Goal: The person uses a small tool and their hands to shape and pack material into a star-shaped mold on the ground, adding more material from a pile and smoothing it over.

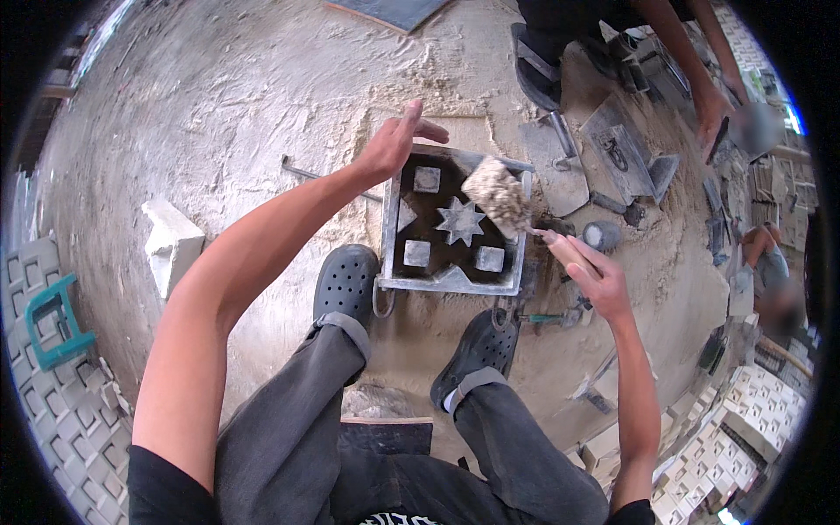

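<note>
A square metal mould [392,236] with a dark inside lies on the sandy floor in front of my feet. In it sit a pale star shape [461,220] and small square blocks [427,178]. My right hand [597,282] grips the wooden handle of a thick, dust-caked brush [499,195], whose head hangs over the mould's far right corner. My left hand [395,143] hovers with fingers apart over the mould's far left corner, holding nothing.
A white block [172,245] lies on the floor at my left, a thin metal rod [308,171] behind it. Trowels and metal plates [623,149] lie at the right, where another person's hand [710,109] works. Stacked patterned tiles [744,420] fill the lower right.
</note>
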`<state>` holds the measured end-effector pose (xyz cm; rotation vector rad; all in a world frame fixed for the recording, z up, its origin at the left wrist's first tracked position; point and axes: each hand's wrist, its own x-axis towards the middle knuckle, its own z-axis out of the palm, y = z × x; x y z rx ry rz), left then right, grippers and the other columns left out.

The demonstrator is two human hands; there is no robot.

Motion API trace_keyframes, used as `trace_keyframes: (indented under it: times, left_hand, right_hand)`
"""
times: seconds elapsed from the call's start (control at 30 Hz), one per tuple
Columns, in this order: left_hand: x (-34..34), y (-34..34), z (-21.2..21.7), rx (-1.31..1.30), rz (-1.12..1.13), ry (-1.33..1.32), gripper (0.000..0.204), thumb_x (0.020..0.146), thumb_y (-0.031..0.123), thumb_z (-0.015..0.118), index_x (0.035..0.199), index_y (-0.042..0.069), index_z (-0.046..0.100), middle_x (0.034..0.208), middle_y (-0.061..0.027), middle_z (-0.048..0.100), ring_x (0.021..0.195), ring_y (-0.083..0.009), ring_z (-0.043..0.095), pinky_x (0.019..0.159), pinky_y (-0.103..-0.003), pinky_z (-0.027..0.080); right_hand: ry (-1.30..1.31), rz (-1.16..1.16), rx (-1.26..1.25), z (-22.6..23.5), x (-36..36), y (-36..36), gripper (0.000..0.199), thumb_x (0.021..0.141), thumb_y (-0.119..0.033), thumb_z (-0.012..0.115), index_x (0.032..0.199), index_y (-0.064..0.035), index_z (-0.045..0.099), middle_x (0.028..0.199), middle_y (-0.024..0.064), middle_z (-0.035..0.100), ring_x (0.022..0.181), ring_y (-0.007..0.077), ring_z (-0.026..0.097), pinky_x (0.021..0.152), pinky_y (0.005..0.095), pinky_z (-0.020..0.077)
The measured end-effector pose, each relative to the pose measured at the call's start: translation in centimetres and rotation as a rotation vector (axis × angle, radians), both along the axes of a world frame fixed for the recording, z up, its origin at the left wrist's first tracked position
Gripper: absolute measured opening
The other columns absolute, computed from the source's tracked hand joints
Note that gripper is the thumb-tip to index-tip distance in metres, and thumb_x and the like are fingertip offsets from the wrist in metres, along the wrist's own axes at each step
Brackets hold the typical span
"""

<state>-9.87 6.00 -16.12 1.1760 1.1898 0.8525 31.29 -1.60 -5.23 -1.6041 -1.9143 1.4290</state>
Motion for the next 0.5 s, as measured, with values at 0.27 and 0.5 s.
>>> trace_keyframes:
  times: [0.27,0.5]
  left_hand:
    - [1.2,-0.6,-0.2,-0.108,0.103,-0.105,0.087,0.105,0.059,0.022,0.104,-0.013,0.072,0.102,-0.0221,0.074,0.102,-0.0291,0.071,0.102,-0.034,0.048]
    - [0.7,-0.1,-1.2,-0.113,0.087,-0.152,0.085,0.105,0.055,0.020,0.103,-0.014,0.072,0.102,-0.0236,0.074,0.102,-0.0299,0.071,0.103,-0.034,0.048]
  right_hand:
    - [0.082,0.236,-0.132,-0.4,-6.4,4.5,0.048,0.090,-0.025,0.074,0.132,-0.0017,0.064,0.120,0.0099,0.071,0.108,0.0151,0.063,0.097,0.0283,0.0471]
    - [-0.002,0.306,-0.365,-0.3,-8.4,8.3,0.042,0.093,-0.030,0.072,0.130,-0.0106,0.068,0.081,0.0020,0.070,0.058,0.0042,0.052,0.054,0.0221,0.0439]
